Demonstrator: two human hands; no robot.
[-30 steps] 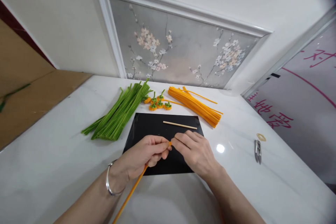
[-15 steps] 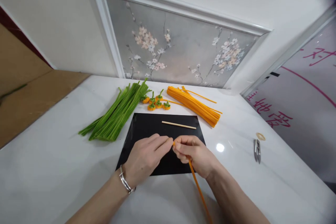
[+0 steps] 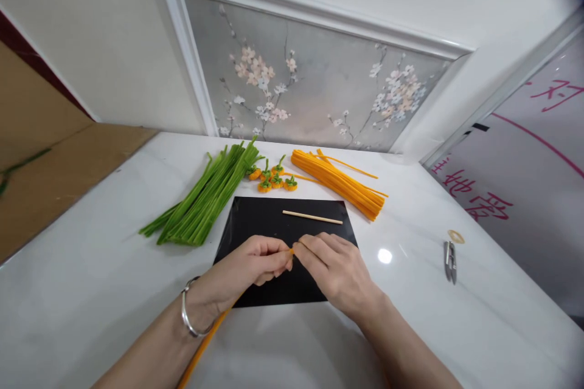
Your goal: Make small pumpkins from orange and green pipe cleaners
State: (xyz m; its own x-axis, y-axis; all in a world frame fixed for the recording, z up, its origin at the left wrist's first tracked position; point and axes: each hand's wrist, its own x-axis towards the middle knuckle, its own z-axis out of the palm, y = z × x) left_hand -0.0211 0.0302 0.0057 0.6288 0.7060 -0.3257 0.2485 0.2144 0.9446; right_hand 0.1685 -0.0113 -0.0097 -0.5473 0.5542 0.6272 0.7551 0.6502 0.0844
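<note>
Shows an orange chenille stem [image 3: 196, 361] above a black mat [image 3: 255, 219], with the worked end [image 3: 291, 251] at the meeting point of both sets of fingertips. Lies directly between the left hand [image 3: 249, 267] and the right hand [image 3: 337, 273] at this end, but runs away on the left side only: passes from the pinch behind the left fingers, reappears below the left palm, and slants down towards the body and to the left, roughly alongside the left forearm and past the silver bangle [image 3: 186, 315]. Places the left hand nearer to the trailing length, and the right hand opposite, at the short end, away from the long axis of the tail. Shows the hands nearly together, separated at the fingertips by little more than the orange nub. Includes a left hand closed in a pinch, thumb against bent forefinger, on the stem. Presents the right hand from the back, fingers curled down to the nub; hides the thumb, and so leaves uncertain any firm grip there. Sets a pale wooden stick [image 3: 312, 217] on the mat beyond the fingertips, untouched, with long axis nearly crosswise and right end slightly closer to the body. Keeps small persimmon-shaped ornaments [image 3: 264, 188] farther off, between a green chenille bundle [image 3: 205, 200] to the left and an orange chenille bundle [image 3: 342, 182] to the right.
</note>
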